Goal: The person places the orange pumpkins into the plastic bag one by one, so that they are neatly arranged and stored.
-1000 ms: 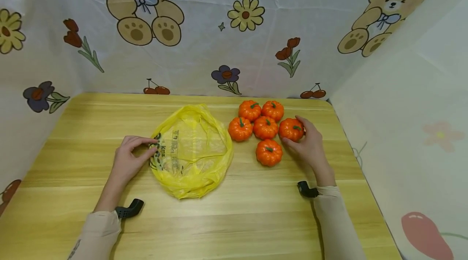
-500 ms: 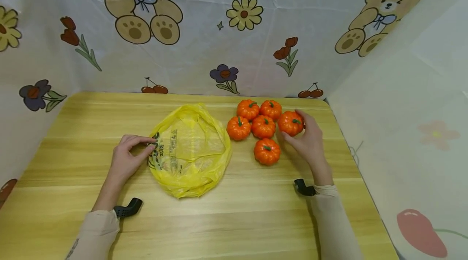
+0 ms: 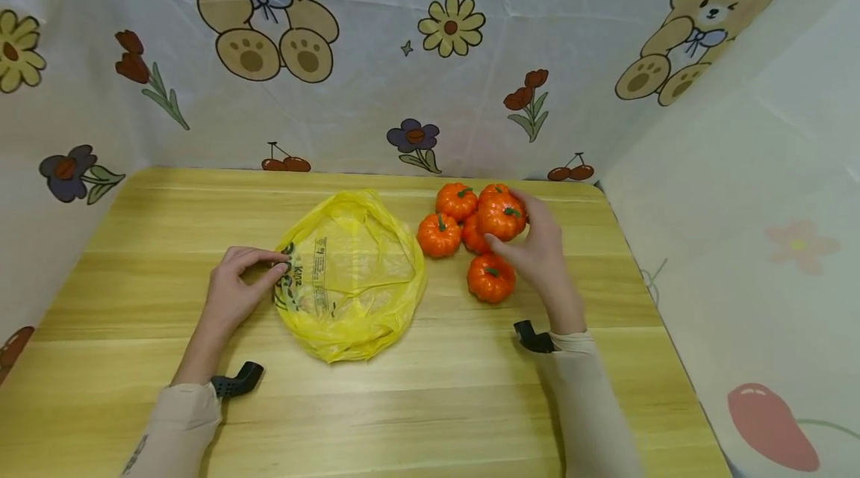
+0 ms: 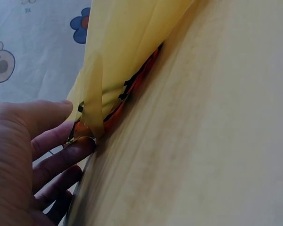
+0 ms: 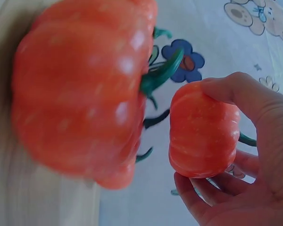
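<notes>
A yellow plastic bag [image 3: 359, 269] with dark print is spread in a round on the table, its mouth wide. At its left edge my left hand [image 3: 237, 284] pinches the film between thumb and fingers; in the left wrist view the bag [image 4: 127, 37] rises from those fingers. My right hand [image 3: 543, 250] grips a small orange pumpkin [image 3: 500, 218] with a green stem. This pumpkin [image 5: 203, 132] is lifted, and in the head view it overlaps two others behind it. Just in front of it sits another pumpkin [image 3: 491, 278] on the table.
More small pumpkins stand close together right of the bag, among them a left one [image 3: 440, 235] and a back one [image 3: 457, 201]. The wooden table [image 3: 363, 418] ends at a printed cloth wall [image 3: 363, 104] behind and another at the right.
My right hand has lifted the pumpkin off the table at the group's right and carried it left over the others. The left hand stays at the bag's edge.
</notes>
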The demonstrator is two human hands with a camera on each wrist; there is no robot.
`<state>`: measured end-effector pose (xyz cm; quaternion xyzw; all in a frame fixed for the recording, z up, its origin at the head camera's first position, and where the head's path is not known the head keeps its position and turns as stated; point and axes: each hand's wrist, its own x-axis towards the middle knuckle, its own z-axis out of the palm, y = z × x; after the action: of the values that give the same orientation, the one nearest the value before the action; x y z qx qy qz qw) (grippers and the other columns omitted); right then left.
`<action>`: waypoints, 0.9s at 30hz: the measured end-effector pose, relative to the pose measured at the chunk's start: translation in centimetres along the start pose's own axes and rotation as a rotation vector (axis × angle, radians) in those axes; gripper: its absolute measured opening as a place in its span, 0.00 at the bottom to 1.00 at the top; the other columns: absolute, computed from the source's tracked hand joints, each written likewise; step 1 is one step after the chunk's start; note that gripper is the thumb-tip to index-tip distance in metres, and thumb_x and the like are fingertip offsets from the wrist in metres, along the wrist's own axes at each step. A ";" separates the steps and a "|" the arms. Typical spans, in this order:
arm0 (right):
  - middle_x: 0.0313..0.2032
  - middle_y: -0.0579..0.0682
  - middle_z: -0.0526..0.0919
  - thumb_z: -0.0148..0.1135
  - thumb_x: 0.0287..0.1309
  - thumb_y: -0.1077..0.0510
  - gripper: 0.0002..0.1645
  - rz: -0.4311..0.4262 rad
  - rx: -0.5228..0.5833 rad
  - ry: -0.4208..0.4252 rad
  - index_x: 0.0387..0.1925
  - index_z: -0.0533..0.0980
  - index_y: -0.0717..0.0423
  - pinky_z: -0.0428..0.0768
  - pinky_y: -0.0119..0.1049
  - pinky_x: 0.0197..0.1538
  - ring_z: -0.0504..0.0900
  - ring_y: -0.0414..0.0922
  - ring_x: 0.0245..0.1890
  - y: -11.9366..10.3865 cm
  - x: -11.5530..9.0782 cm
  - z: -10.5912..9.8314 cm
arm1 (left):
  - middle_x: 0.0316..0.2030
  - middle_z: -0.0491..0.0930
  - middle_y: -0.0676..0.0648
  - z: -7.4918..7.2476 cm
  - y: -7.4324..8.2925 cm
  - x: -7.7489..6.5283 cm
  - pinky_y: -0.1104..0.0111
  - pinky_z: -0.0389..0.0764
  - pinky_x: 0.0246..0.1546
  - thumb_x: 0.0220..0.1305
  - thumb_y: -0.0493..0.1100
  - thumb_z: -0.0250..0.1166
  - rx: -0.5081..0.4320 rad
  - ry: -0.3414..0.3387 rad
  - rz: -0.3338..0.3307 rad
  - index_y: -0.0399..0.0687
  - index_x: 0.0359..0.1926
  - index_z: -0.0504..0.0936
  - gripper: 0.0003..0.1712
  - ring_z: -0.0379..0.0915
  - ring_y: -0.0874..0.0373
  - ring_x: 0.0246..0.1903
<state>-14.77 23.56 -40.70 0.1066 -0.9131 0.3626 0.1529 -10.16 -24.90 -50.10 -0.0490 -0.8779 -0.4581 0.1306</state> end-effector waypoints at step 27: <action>0.65 0.54 0.78 0.84 0.51 0.54 0.50 -0.143 0.087 -0.029 0.73 0.70 0.54 0.77 0.52 0.68 0.78 0.52 0.64 -7.2 2.2 5.4 | 0.45 0.84 0.49 0.0 0.0 -0.1 0.72 0.65 0.54 0.68 0.46 0.75 -0.026 -0.010 -0.021 0.54 0.47 0.92 0.08 0.67 0.68 0.51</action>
<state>-15.72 14.45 -39.11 0.1835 -0.8886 0.3887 0.1603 -10.08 -24.93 -50.13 -0.0440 -0.8729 -0.4706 0.1207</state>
